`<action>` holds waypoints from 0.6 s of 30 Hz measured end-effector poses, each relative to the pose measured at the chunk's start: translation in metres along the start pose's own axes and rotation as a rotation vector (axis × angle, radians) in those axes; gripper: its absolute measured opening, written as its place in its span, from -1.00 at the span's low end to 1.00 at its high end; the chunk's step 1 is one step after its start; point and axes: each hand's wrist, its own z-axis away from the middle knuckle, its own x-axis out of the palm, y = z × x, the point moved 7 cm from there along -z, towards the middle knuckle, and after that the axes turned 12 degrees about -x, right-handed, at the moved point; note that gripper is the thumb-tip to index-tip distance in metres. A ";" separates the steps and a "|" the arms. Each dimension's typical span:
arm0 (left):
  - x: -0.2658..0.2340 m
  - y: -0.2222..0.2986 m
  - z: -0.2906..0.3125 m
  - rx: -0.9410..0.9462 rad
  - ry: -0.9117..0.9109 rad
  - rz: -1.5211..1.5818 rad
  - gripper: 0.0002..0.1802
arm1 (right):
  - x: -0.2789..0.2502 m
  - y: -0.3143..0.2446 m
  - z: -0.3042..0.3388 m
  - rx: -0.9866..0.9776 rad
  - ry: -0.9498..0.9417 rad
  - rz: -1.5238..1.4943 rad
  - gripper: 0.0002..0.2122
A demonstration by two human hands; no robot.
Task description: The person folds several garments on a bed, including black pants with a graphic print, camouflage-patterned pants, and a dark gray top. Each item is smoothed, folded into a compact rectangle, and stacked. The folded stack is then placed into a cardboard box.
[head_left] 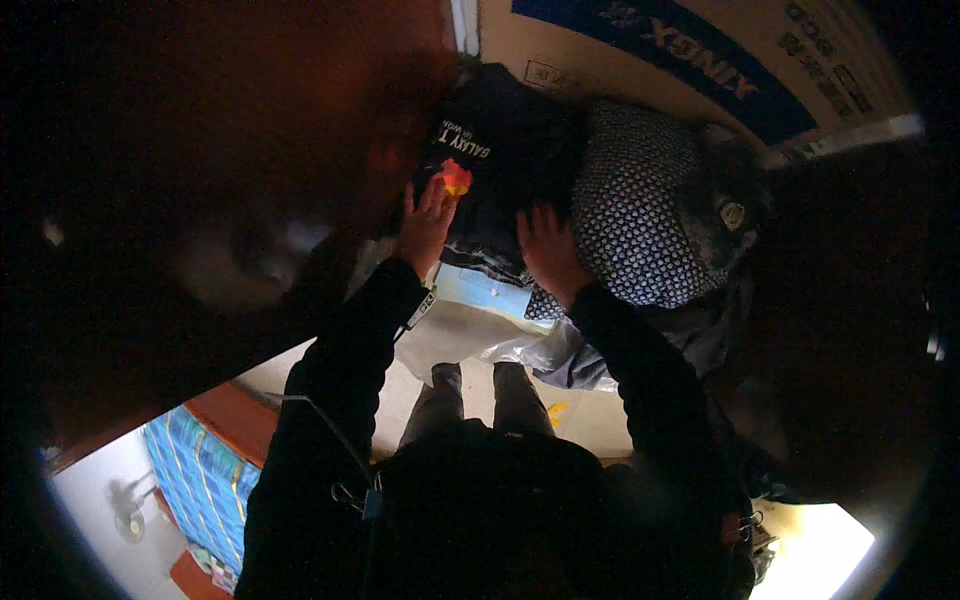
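Note:
A black printed garment lies in front of me, with white lettering and a red-orange and yellow patch near its left side. My left hand rests on its left edge beside that patch, fingers stretched out. On the near part of the same cloth, my right hand lies flat with its fingers extended. To the right of it is a bulging dark cloth item with a small light pattern; I cannot tell whether it is a pillow or folded clothing.
A large cardboard box with a dark blue band stands behind the cloth. Dark brown furniture fills the left. Clear plastic sheeting lies near my feet. At lower left are a blue checked cloth and a fan.

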 end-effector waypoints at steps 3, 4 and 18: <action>0.010 -0.004 -0.006 -0.065 -0.088 -0.054 -0.47 | 0.017 0.006 0.004 -0.001 -0.135 -0.177 -0.61; -0.001 0.000 -0.007 -0.056 0.010 -0.040 -0.55 | 0.021 0.009 0.009 0.008 -0.135 -0.202 -0.64; -0.014 -0.002 0.027 -0.133 -0.250 0.025 -0.37 | -0.004 -0.011 0.038 -0.164 -0.095 -0.286 -0.45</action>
